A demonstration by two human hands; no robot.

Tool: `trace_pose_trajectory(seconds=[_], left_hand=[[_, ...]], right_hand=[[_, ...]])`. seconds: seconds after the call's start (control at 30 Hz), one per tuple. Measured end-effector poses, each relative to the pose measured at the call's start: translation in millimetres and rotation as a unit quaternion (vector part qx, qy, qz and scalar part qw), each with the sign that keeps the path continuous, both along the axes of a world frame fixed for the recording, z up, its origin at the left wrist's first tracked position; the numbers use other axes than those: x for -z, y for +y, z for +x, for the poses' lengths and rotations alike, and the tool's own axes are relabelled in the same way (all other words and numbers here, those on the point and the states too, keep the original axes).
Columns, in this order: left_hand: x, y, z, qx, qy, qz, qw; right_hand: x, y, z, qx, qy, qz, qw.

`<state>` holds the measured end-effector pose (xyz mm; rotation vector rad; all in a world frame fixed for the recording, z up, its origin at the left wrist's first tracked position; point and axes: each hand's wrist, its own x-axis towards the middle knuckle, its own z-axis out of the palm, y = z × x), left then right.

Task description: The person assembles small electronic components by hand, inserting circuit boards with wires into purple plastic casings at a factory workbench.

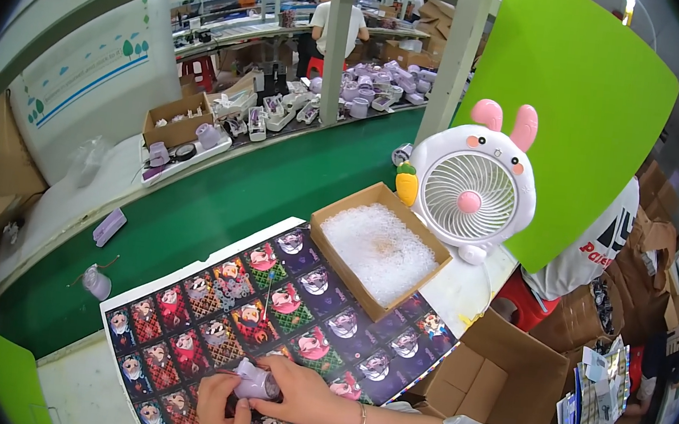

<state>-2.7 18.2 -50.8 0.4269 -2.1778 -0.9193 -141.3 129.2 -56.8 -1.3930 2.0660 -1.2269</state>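
Both my hands meet over the near part of a dark sheet (362, 314) printed with rows of cartoon figures. Between them is a small lilac plastic housing (253, 380), rounded like a cup, with a darker end partly covered by fingers. My right hand (302, 392), a bracelet on its wrist, is closed around the housing with thumb and forefinger. My left hand (221, 408) grips its left side with bent fingers. Beyond the hands, a little heap of clear rings (230, 288) lies on the sheet beside a thin stick (268, 297) with a blue tip.
A shallow cardboard tray (320, 225) full of small clear pieces sits on the sheet's far right. Behind it stands a white rabbit-shaped fan (470, 194). A green conveyor belt (216, 207) carries a few lilac parts. An open carton (504, 374) is at right; a person (338, 26) sits far off.
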Motion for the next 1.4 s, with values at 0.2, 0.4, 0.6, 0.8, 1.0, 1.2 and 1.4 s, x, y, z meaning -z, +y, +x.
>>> trace_pose_trajectory(seconds=[0.2,0.4,0.6,0.8,1.0,1.2,1.4], left_hand=[[1,1,2,0.002,-0.015,-0.03,0.999],[-1,3,-1,0.014,-0.01,-0.073,0.997],[0,-1,1,0.007,-0.014,-0.085,0.996],[0,-6,-3,0.007,-0.017,-0.103,0.994],[5,-3,-2,0.016,-0.023,-0.078,0.997],[1,-1,-3,0.013,-0.005,-0.078,0.997],[2,-2,-5,0.011,-0.007,-0.082,0.997]], right_hand=[[-1,1,0,-0.007,-0.014,0.02,1.0],[-10,7,-2,0.0,-0.023,0.027,0.999],[-3,3,-1,-0.019,-0.024,0.028,0.999],[-16,0,-6,-0.005,-0.028,0.029,0.999],[-12,-1,-4,0.0,-0.024,0.032,0.999],[-12,1,-4,0.001,-0.016,0.005,1.0],[-15,1,-6,-0.014,-0.04,0.039,0.998]])
